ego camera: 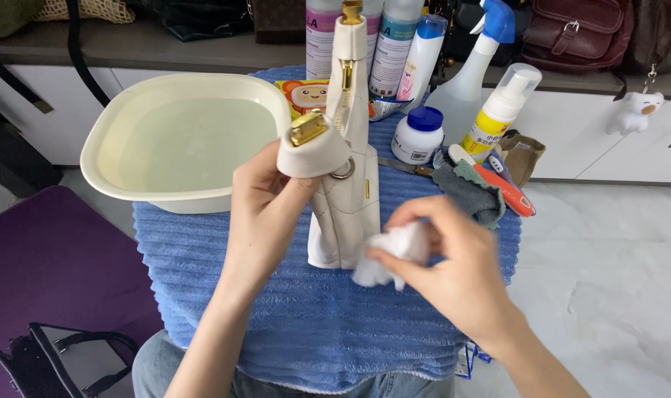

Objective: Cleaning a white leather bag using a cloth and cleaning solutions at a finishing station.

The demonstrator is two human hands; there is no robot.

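Left hand [265, 199] grasps the flap of a cream handbag [346, 191] upright on a blue towel [291, 309]; right hand [453, 262] pinches a white cloth wad [390, 254] against its near side.

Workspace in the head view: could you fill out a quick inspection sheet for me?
Surface: blue ribbed towel covers the table.
Job's things: cream handbag standing upright; white wad at its base.
Clutter: cream basin of water, white jar, spray bottle, foam pump bottle, grey cloth.
Grippers: left hand holds the bag's flap; right hand pinches the wad.
Cables: nothing seen.
Surroundings: white cabinets, marble floor, purple mat.
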